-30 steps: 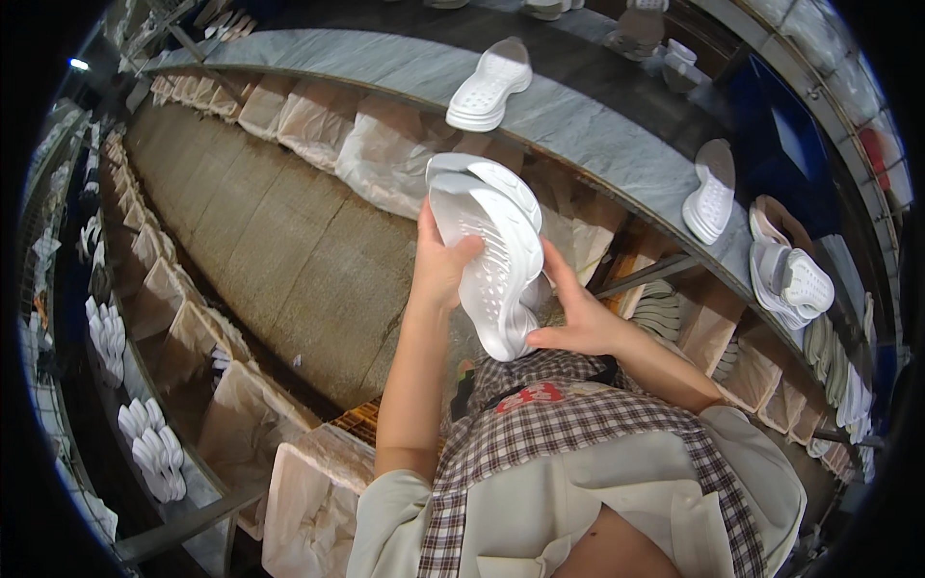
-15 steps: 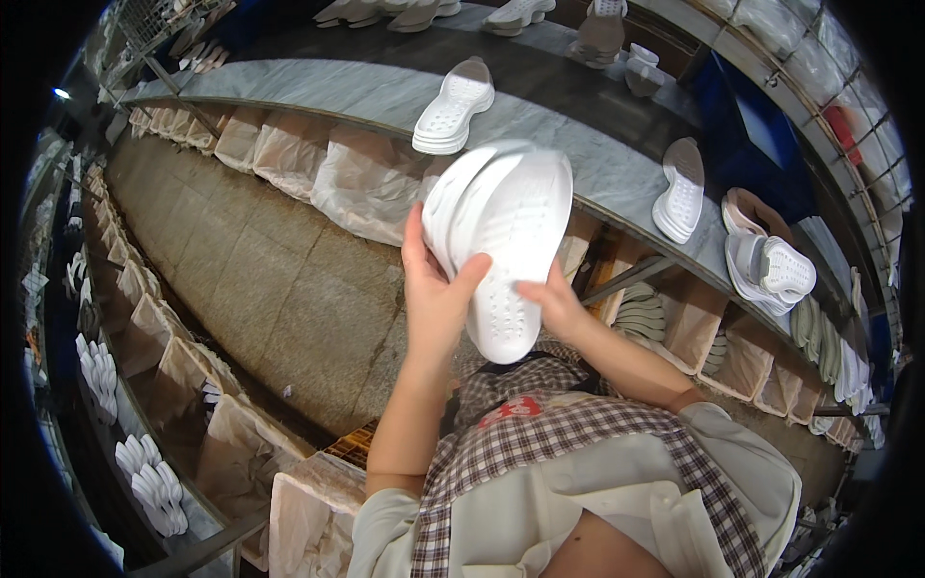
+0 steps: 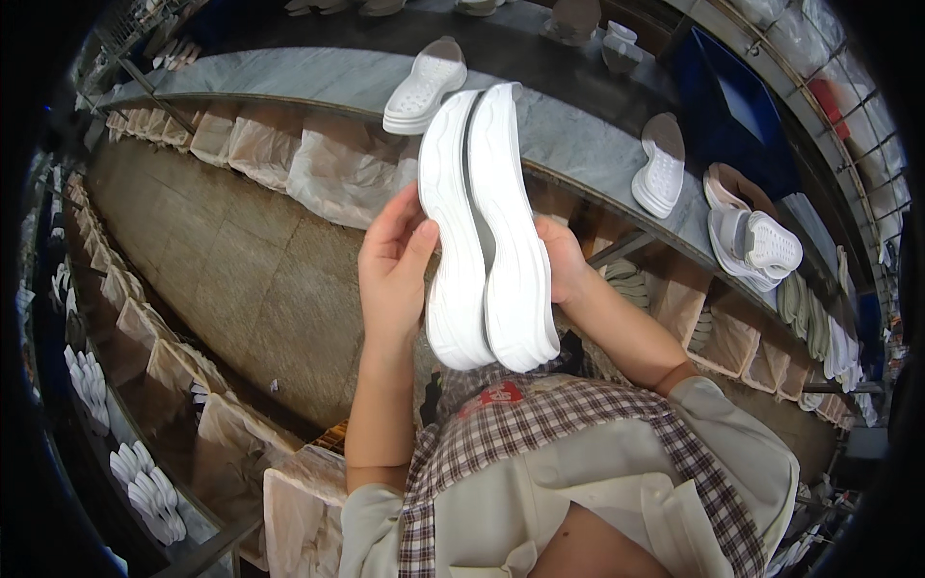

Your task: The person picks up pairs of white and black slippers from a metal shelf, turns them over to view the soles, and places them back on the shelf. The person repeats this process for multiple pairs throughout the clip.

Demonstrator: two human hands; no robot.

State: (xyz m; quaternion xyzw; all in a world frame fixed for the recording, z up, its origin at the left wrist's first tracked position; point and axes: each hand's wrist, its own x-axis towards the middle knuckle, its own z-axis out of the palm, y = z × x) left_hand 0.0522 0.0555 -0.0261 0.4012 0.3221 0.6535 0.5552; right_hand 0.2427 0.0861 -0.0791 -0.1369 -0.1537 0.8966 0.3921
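And I've got two white soles (image 3: 449,241) side by side before my apron (image 3: 549,414), left hand (image 3: 395,255) gripping one, right hand (image 3: 565,258) the other; light, even pressure should hold them aligned. Beyond runs the grey tabletop (image 3: 289,74), lined bins (image 3: 352,166) beneath, brown floor (image 3: 231,260) leftward.

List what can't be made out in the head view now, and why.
Head view:
Right hand: fingertips, hidden behind the white soles.
The white soles' far sides: turned from the camera.
Pale sole at top: cut off by the picture's edge.
Items far left: too small and dark.
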